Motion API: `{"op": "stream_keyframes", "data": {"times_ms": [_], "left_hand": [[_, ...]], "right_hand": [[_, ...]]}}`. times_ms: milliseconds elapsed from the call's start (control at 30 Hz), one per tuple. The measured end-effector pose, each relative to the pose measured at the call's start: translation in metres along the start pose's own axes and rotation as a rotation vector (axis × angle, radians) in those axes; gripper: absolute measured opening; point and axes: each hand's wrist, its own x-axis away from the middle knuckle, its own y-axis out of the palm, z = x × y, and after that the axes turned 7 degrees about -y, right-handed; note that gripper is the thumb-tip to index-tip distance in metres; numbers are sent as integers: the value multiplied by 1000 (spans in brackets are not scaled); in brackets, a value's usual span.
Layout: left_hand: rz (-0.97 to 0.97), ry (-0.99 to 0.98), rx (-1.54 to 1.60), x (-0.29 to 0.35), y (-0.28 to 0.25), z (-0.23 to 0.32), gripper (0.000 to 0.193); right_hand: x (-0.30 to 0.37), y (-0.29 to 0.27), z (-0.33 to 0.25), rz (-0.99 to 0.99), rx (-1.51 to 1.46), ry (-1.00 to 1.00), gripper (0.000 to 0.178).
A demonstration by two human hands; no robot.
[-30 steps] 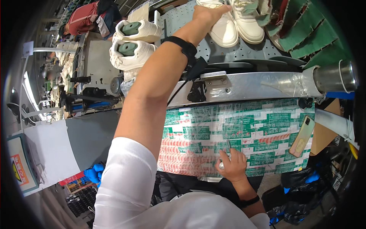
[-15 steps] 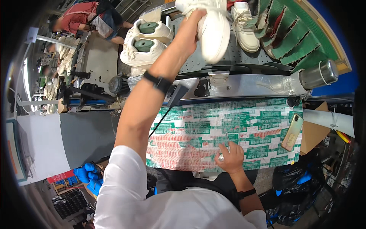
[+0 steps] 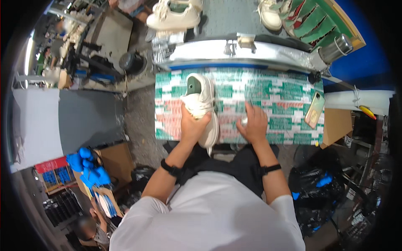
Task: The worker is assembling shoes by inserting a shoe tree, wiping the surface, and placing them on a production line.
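- Setting: a workshop is surrounding a grey machine bed (image 3: 228,21) at twelve o'clock, positions being read from the middle of the work board.
- Work board (image 3: 276,108): lying before the person, bearing green, white and red printed tape.
- Machine fittings: green flaps (image 3: 307,23) are hanging at one o'clock; a metal cylinder (image 3: 336,48) is jutting out at two.
- Sundries: a phone (image 3: 315,109) is lying at three o'clock; a blue bundle (image 3: 90,167) is sitting at eight.
- Cream shoe (image 3: 207,94), laced, green-lined: occupying nine o'clock, heel pointing to twelve, toe reaching past the board's near edge toward six. Whether its sole is touching the board: cannot tell.
- Left hand (image 3: 193,124): gripping the cream shoe across its laced front, thumb and fingers closing around it.
- Right hand (image 3: 254,123): waiting at five o'clock, apart from the shoe, fingers half curling about a small pale object (image 3: 244,120), too blurred to identify.
- Step, as judged: the shoe is being positioned over the board.
- Next move, as judged: probably calling for a steady left grip while the right hand is closing the gap.
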Motion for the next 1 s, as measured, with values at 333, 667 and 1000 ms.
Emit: {"op": "stream_keyframes", "data": {"times_ms": [333,667,1000], "left_hand": [[-7,398,-229,10,-37,21,41],[-296,-56,529,-19,-57,1,13],[282,15,371,-81,-109,31,61]], "right_hand": [[22,-31,-42,-64,-576,738,79],[-8,-81,-104,-275,-1129,660,68],[-60,-44,-143,-260,-273,-275,90]]}}
